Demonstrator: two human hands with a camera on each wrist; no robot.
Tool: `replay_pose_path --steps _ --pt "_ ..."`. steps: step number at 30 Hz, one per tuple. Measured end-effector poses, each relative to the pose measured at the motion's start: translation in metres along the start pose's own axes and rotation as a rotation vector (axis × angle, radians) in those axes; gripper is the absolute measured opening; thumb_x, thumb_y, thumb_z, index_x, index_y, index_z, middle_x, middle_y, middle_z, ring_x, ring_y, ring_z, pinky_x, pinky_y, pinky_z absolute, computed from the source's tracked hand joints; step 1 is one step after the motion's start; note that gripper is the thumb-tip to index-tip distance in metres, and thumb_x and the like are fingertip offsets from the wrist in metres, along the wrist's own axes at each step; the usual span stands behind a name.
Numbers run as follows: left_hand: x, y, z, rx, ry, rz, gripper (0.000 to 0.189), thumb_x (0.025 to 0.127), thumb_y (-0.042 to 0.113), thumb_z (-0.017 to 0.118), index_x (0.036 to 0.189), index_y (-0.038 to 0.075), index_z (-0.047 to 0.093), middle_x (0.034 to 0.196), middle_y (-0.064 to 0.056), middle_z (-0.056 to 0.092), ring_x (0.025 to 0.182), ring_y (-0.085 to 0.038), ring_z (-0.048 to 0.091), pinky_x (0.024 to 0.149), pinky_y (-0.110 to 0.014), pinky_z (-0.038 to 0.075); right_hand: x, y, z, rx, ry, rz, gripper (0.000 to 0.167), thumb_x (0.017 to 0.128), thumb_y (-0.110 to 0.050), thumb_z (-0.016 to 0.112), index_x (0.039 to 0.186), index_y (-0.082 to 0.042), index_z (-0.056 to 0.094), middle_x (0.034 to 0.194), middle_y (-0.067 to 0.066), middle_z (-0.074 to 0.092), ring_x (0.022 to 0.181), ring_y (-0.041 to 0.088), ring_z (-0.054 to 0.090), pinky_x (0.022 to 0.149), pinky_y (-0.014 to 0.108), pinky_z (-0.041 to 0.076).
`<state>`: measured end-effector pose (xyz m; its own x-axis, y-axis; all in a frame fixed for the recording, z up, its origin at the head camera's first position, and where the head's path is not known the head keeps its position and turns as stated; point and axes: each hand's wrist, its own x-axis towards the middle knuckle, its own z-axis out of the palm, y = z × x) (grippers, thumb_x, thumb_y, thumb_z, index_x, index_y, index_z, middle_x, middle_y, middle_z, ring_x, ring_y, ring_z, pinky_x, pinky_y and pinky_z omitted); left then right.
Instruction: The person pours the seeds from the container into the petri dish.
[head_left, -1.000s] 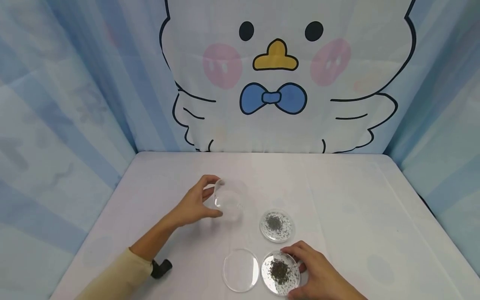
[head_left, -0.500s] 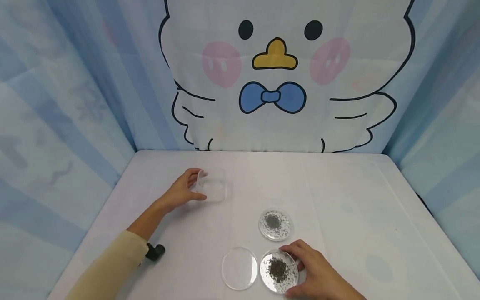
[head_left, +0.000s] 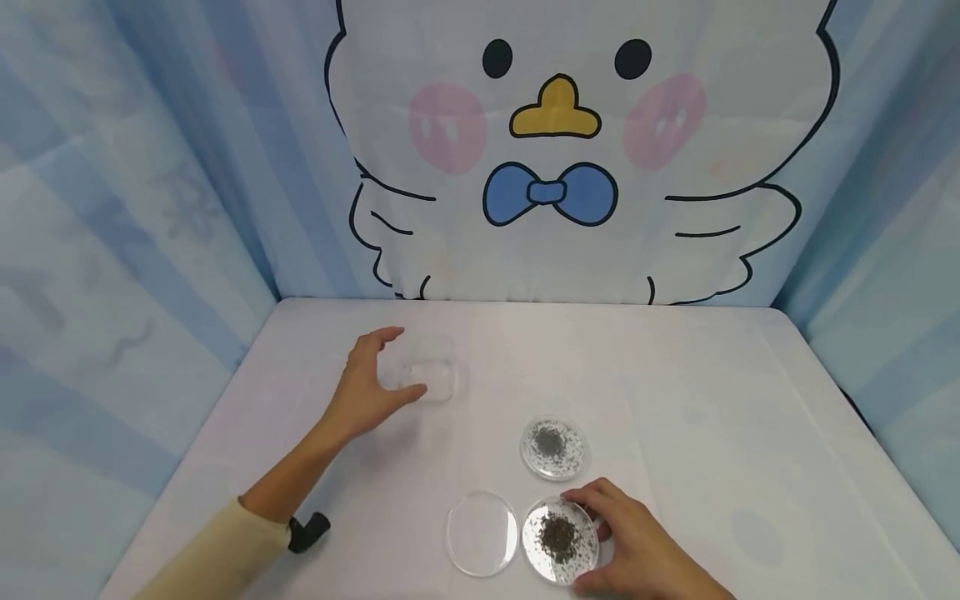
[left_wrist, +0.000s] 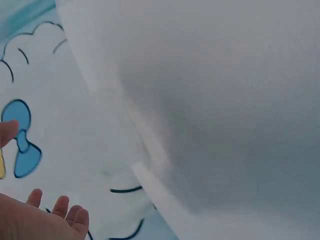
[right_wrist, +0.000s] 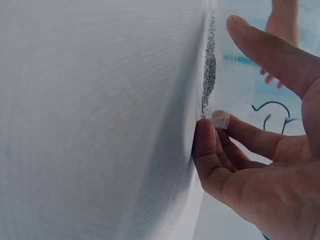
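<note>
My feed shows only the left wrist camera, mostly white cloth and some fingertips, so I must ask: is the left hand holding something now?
Observer: No. The left hand is spread open beside a clear square container that stands on the table.
Operator: What does the right hand do?
Observer: The right hand grips the rim of the near dish, which holds dark grains.
Operator: Are there other dishes?
Observer: Yes. A second dish, also with grains in it, lies behind the near one, and an empty clear dish lies to its left.
</note>
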<state>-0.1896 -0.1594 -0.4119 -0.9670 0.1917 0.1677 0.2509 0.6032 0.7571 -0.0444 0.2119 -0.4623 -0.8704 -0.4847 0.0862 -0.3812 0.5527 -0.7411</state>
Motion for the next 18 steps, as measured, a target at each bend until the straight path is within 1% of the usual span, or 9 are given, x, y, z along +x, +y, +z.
replay_pose_path --steps 1,3,5,6,9,11,14,17,18 --pt "-0.006 0.008 0.003 0.009 -0.004 0.039 0.084 0.082 0.020 0.087 0.153 0.008 0.043 0.152 -0.019 0.046 0.139 -0.040 0.045 0.113 -0.060 0.040 0.000 0.000 0.000 -0.001 0.000 0.003 0.088 0.057 -0.022 0.101 0.134 -0.007 0.062 0.121 0.006 0.060 0.087 0.002 0.058 0.073 0.024 0.055" --pt "-0.020 0.020 0.011 0.021 -0.061 0.105 0.076 0.082 0.019 0.088 0.147 0.010 0.050 0.143 -0.015 0.054 0.129 -0.037 0.052 0.106 -0.056 0.046 0.000 -0.001 0.000 -0.001 0.000 0.005 0.087 0.057 -0.022 0.101 0.134 -0.007 0.062 0.121 0.006 0.060 0.087 0.002 0.058 0.073 0.024 0.055" --pt "-0.033 0.030 0.019 0.035 -0.166 0.147 0.072 0.082 0.022 0.088 0.144 0.013 0.054 0.137 -0.012 0.058 0.122 -0.034 0.057 0.101 -0.053 0.050 0.000 -0.001 0.000 -0.001 -0.001 0.007 0.087 0.057 -0.022 0.101 0.133 -0.007 0.063 0.120 0.005 0.060 0.087 0.002 0.057 0.073 0.024 0.055" --pt "-0.040 0.034 0.024 0.048 -0.229 0.155 0.071 0.081 0.025 0.089 0.143 0.014 0.055 0.135 -0.010 0.059 0.121 -0.032 0.058 0.100 -0.052 0.051 0.001 -0.001 0.000 -0.003 -0.001 0.004 0.087 0.056 -0.021 0.101 0.133 -0.007 0.063 0.120 0.005 0.060 0.087 0.002 0.057 0.073 0.024 0.055" --pt "-0.059 0.042 0.036 0.078 -0.404 0.167 0.078 0.078 0.032 0.091 0.144 0.016 0.055 0.132 -0.006 0.059 0.121 -0.029 0.058 0.100 -0.049 0.052 0.001 -0.001 0.000 0.000 -0.006 0.000 0.088 0.057 -0.021 0.101 0.134 -0.006 0.062 0.121 0.005 0.060 0.087 0.001 0.057 0.073 0.024 0.055" --pt "-0.069 0.044 0.043 0.139 -0.486 0.193 0.084 0.074 0.036 0.093 0.145 0.015 0.054 0.129 -0.004 0.058 0.120 -0.024 0.057 0.101 -0.046 0.051 0.001 0.000 0.000 -0.009 -0.001 -0.017 0.088 0.057 -0.022 0.102 0.134 -0.005 0.062 0.120 0.005 0.061 0.089 0.002 0.058 0.073 0.024 0.056" --pt "-0.082 0.046 0.052 0.288 -0.557 0.282 0.093 0.068 0.043 0.096 0.146 0.014 0.053 0.126 -0.001 0.056 0.113 -0.015 0.054 0.096 -0.036 0.051 0.002 0.001 0.000 -0.017 0.000 -0.024 0.089 0.057 -0.023 0.102 0.134 -0.005 0.062 0.120 0.005 0.060 0.089 0.002 0.058 0.073 0.023 0.055" --pt "-0.090 0.045 0.059 0.445 -0.572 0.386 0.100 0.063 0.050 0.097 0.144 0.014 0.052 0.123 0.002 0.054 0.106 -0.009 0.051 0.088 -0.027 0.046 0.002 0.001 -0.001 -0.029 0.004 -0.033 0.089 0.057 -0.025 0.102 0.134 -0.004 0.062 0.119 0.004 0.061 0.090 0.002 0.058 0.073 0.023 0.055" --pt "-0.092 0.044 0.061 0.478 -0.572 0.407 0.100 0.062 0.050 0.097 0.144 0.015 0.051 0.123 0.003 0.054 0.104 -0.008 0.050 0.085 -0.024 0.045 0.002 0.001 -0.001 -0.029 0.004 -0.031 0.089 0.057 -0.025 0.102 0.134 -0.004 0.062 0.119 0.004 0.060 0.089 0.001 0.057 0.073 0.023 0.055"
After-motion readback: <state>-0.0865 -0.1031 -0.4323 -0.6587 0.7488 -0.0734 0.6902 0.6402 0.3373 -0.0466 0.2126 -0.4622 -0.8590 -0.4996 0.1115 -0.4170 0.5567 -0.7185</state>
